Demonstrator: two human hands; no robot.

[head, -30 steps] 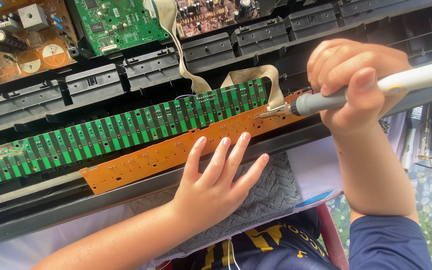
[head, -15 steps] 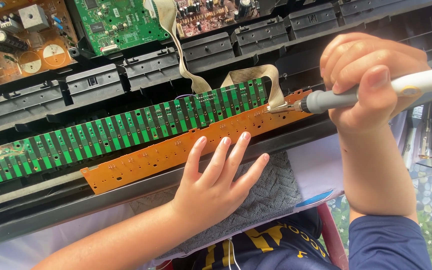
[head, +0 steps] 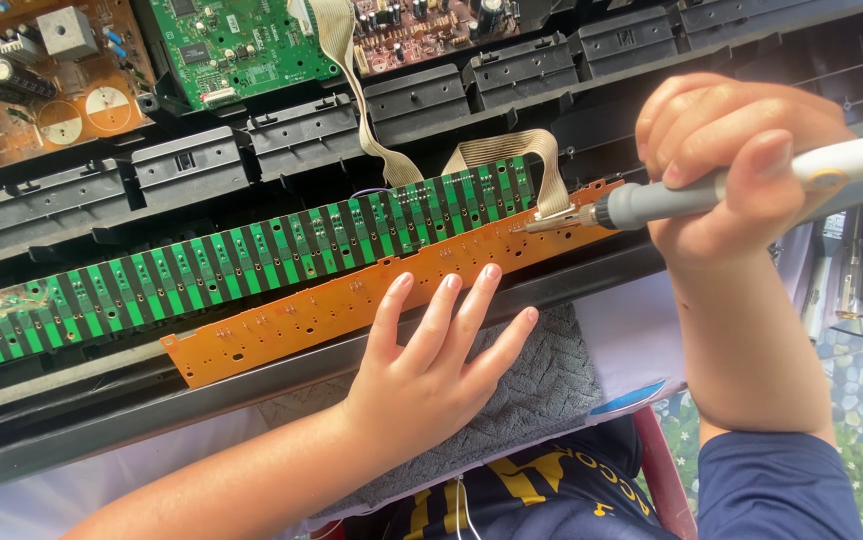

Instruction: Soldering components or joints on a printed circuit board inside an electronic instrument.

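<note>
Work in hand: soldering at the right end of the orange circuit strip [head: 352,305], right where the beige ribbon cable [head: 542,165] comes down onto it.
Right hand: the right hand [head: 742,150] is wrapped tight around the soldering iron [head: 712,190], its tip pressed to the cable's joint on the strip.
Left hand: the left hand [head: 432,370] lies flat with fingers spread, holding nothing, fingertips pressing the orange strip's near edge, palm over the grey cloth [head: 542,390].
Where the strip sits: across the opened black keyboard chassis [head: 202,165], just in front of the long green contact board [head: 242,260] and touching it along its length.
Done so far: by my read, the case is open and the boards exposed; the cable already rests on its pads.
Left to do: I'd judge the joint itself is in progress; which pads are finished is too small to tell.
Count, hands: two, both the person's own.
Count, irons: one.
Count, long strips: two, one orange and one green.
Count, ribbon cables: two beige ones, the second ribbon cable [head: 352,90] running up to the boards at the top.
Count, boards at top: three, a brown board [head: 37,80], a green board [head: 237,45] and a reddish board [head: 432,25].
</note>
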